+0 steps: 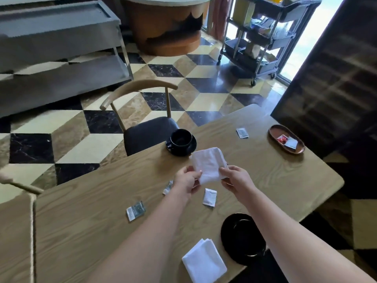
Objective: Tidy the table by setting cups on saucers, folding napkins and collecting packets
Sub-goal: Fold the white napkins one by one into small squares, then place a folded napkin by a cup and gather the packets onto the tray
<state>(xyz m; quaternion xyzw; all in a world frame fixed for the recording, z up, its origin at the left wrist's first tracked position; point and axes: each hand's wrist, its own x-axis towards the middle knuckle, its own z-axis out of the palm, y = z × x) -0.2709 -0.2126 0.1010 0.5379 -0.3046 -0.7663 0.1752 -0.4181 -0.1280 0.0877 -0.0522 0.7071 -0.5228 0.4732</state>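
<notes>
One folded napkin (204,261) lies nearest; my left hand (186,180) and right hand (236,178) pinch the second napkin (209,164) beside the cup (181,139), mid-fold; next, crease it flat.

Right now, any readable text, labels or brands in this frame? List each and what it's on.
No text can be read in this frame.
Grey printed packet near the table's left edge: print blurred.
Grey packet at the far side: too small.
Red packet in the wooden tray: too small.
White packet below the held napkin: no print visible.
</notes>
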